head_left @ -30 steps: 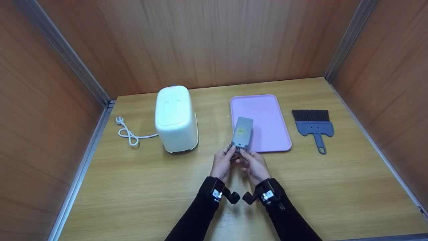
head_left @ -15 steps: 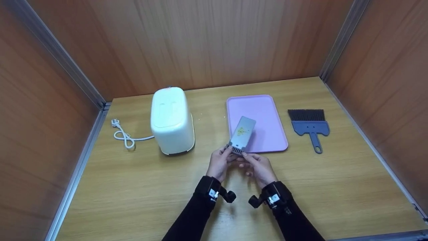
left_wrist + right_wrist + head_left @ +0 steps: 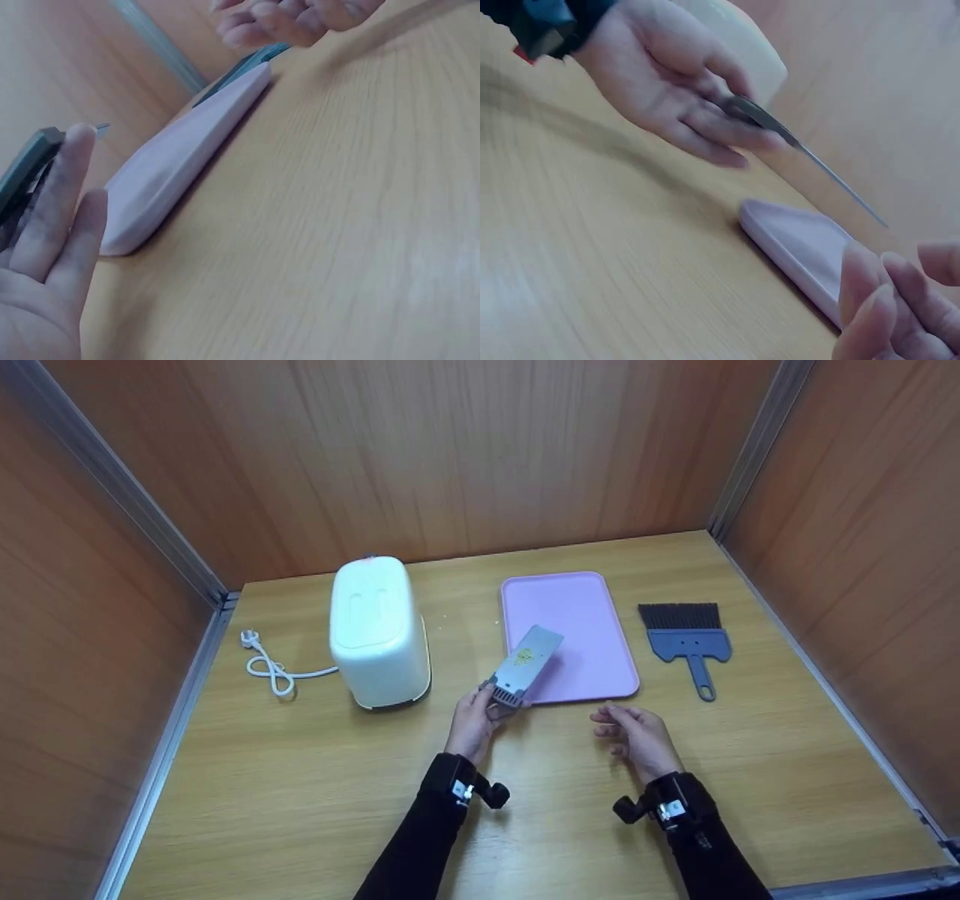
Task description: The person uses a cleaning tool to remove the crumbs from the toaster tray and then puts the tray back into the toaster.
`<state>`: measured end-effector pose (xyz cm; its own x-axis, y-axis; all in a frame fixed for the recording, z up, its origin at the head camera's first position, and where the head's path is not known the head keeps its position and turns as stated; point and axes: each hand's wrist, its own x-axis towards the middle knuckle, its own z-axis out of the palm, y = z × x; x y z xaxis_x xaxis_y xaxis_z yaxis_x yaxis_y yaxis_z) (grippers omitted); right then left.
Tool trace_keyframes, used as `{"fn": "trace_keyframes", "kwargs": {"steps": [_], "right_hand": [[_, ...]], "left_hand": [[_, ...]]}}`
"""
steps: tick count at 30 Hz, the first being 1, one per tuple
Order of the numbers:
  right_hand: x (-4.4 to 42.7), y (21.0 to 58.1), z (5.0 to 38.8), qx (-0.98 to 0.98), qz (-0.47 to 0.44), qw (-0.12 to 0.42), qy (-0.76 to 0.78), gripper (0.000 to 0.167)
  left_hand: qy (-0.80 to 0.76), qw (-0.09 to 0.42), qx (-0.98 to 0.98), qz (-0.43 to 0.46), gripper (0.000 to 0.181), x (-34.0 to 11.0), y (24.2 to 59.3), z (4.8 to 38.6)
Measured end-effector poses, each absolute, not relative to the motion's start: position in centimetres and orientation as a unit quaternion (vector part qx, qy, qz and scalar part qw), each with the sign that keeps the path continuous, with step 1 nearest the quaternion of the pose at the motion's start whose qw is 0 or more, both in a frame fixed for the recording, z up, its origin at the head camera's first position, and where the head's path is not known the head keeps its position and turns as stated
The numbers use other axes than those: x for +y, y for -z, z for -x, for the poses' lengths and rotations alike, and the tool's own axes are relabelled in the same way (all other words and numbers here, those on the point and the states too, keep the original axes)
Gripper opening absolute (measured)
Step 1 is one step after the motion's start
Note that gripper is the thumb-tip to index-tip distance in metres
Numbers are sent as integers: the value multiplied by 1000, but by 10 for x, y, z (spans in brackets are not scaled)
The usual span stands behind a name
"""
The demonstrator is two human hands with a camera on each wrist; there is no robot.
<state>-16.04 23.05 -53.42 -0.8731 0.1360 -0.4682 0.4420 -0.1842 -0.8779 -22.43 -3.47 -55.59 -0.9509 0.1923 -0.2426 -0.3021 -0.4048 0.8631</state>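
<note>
My left hand (image 3: 472,727) pinches a crumb tray (image 3: 531,658) by its dark slotted end. This tray is a thin, flat grey metal plate with a small patch of yellowish-green crumbs (image 3: 523,656) on top. It hangs tilted over the left front part of a pink tray (image 3: 581,615). From the right wrist view, the crumb tray (image 3: 840,182) shows edge-on, its end between the left thumb and fingers. My right hand (image 3: 637,736) is apart from it, over the table in front of the pink tray, with loosely bent fingers and nothing in them.
A white toaster-like appliance (image 3: 379,637) stands left of the pink tray, its white cord and plug (image 3: 271,667) lying further left. A blue-grey hand brush (image 3: 690,643) with black bristles lies on the right. Wooden walls (image 3: 465,457) enclose the table (image 3: 337,802) behind and at both sides.
My right hand has let go of the crumb tray and moved away to the right. The left hand has shifted slightly left, and the crumb tray now slants more toward the right.
</note>
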Motion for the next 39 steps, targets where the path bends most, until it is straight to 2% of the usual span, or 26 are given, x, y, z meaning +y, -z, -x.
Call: {"fn": "trace_keyframes", "kwargs": {"steps": [5,11,16,19,24,29,39], "right_hand": [[275,533,169,667,-254,104,693,41],[334,524,188,689,-306,90,651,39],[365,520,204,793,-292,86,527,44],[373,521,211,859,-273,80,426,56],[378,529,220,906,-261,78,323,42],[378,536,226,916,-244,95,304,55],[383,536,226,915,-240,110,306,53]], "left_hand": [[-842,140,517,58,48,-40,560,230],[-835,126,532,56,51,-45,563,233],[-835,116,534,64,50,-47,564,237],[-834,111,536,67,49,-49,565,241],[-843,109,523,66,49,-53,569,248],[-841,99,526,80,49,-57,571,249],[-817,103,564,68,50,-55,579,249]]}}
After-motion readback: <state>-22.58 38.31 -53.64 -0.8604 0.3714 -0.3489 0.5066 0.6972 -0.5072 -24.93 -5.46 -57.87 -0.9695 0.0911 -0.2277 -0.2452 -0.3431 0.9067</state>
